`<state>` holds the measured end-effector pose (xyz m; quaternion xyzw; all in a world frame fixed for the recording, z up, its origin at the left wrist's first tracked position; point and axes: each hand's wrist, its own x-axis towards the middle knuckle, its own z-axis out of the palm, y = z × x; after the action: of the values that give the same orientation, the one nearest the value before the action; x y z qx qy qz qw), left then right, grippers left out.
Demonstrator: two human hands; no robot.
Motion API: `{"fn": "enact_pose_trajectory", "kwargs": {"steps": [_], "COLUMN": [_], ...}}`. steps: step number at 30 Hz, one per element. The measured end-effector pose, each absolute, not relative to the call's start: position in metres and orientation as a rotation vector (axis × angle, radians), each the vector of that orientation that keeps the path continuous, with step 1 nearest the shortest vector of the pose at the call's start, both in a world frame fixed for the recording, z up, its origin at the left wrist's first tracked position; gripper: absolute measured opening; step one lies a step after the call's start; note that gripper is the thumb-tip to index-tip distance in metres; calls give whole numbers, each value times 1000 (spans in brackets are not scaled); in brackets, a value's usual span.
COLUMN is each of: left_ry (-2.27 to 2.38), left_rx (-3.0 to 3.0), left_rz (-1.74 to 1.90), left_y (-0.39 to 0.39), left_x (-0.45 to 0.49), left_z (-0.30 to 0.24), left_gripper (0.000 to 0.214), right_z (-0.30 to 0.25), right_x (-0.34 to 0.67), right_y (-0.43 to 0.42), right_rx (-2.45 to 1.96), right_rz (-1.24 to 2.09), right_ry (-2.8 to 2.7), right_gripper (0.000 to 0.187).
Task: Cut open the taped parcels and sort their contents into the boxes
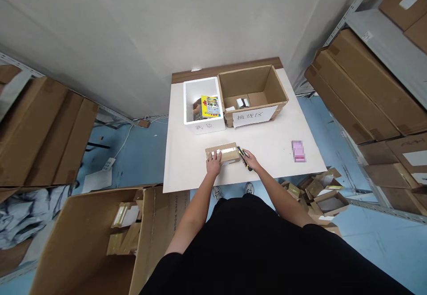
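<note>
A small taped cardboard box [228,150] lies on the white table [187,163] near its front edge. My left hand [214,163] holds it at its left end, fingers over the top and shiny tape. In my right hand [251,159], closed around it, is a black and yellow box cutter [245,159]. The cutter's front end is at the box's right end; whether the blade touches the tape is too small to tell.
A white foam box [204,127] with colourful packages stands behind, beside a large open carton [253,106] holding small boxes. A blurred pink item [299,151] lies at right. A big carton [90,237] stands on the floor at left; flattened boxes [328,197] lie at right.
</note>
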<state>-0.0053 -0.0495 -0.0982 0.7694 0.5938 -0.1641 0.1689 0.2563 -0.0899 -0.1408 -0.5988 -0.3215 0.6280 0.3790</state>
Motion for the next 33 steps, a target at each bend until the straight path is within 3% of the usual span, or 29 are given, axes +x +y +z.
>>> {"fn": "enact_pose_trajectory", "kwargs": {"steps": [22,25,33], "left_ry": [1685,1694,1767], "left_rx": [2193,2192,2153], "left_rz": [-445,-445,-351], "left_y": [-48,-47,-58], "left_x": [-7,-5,9], "left_z": [-105,-101,-88], "left_gripper": [68,68,69], "right_z": [-111,-112,-130], "right_x": [310,307,202], "right_y": [-113,-106,-85], "right_rx": [-1575,-1676,-2041], "right_rz": [1796,1629,1060], "right_ry": [-1126,-1093,-1083], "right_gripper": [61,66,98]}}
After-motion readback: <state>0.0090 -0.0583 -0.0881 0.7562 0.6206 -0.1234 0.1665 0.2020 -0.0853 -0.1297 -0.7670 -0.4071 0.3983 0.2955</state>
